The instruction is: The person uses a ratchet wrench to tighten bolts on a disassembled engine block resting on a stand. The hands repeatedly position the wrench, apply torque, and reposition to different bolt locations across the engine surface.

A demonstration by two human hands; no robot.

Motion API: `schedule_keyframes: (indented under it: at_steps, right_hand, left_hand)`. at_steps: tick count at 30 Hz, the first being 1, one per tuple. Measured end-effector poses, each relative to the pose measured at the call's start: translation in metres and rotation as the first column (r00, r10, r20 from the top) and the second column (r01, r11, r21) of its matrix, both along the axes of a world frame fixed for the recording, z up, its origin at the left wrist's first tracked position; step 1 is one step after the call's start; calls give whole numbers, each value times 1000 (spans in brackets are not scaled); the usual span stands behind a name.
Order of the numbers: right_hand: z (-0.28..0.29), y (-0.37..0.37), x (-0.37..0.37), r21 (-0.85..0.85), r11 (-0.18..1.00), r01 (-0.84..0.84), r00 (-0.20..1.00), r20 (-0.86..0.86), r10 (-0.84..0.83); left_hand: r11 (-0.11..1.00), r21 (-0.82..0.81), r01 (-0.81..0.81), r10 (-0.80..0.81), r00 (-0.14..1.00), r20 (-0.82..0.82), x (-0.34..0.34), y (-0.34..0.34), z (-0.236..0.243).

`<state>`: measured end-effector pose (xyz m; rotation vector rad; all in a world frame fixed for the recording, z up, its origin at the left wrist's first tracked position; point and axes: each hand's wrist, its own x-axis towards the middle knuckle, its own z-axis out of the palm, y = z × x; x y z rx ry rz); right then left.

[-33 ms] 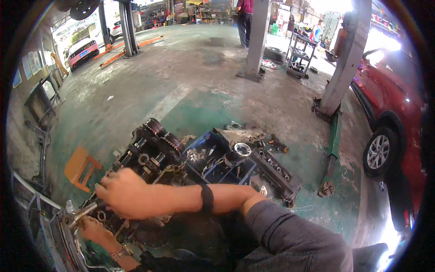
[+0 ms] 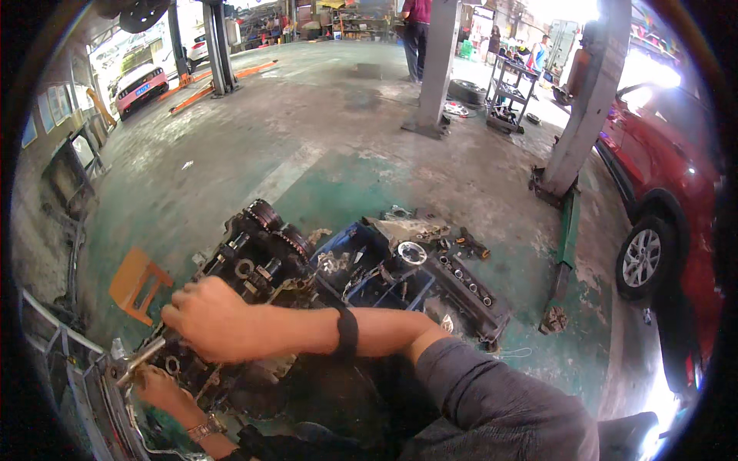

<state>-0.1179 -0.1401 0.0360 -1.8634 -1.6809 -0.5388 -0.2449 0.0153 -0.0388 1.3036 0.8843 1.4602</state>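
Observation:
My right hand [image 2: 206, 319] reaches across to the left, its fingers curled closed around the upper end of a silver wrench [image 2: 143, 361]. The wrench slants down to the left, and its lower end lies next to a metal-framed stand [image 2: 81, 376]. Just below the wrench is my left hand [image 2: 165, 393], its fingers bent in and partly hidden. What the left fingers hold cannot be made out. Under and beyond both hands lies a dark, greasy engine block [image 2: 257, 265] with two toothed wheels at its far end. My right forearm covers part of it.
A blue parts bin [image 2: 357, 246] and a dark engine cover [image 2: 469, 296] lie right of the engine. An orange stool [image 2: 138, 284] stands left. Lift posts [image 2: 434, 69] rise farther back; a red car [image 2: 669, 184] is at right. A person [image 2: 415, 38] stands far off.
My right hand and forearm have risen slightly in the picture, and the wrench's upper end has shifted up a little. My left hand stays in nearly the same place.

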Motion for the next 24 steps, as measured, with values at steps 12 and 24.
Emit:
schedule_keyframes:
  at_steps: [12, 24]
  right_hand:
    - [16, 155, 40, -51, 998, 33, 970, 241, -20]
    - [2, 229, 35, 15, 993, -114, 961, 255, 106]
  left_hand:
    - [989, 107, -101, 112, 988, -104, -5, 25, -23]
    - [994, 78, -80, 86, 994, -73, 0, 15, -14]
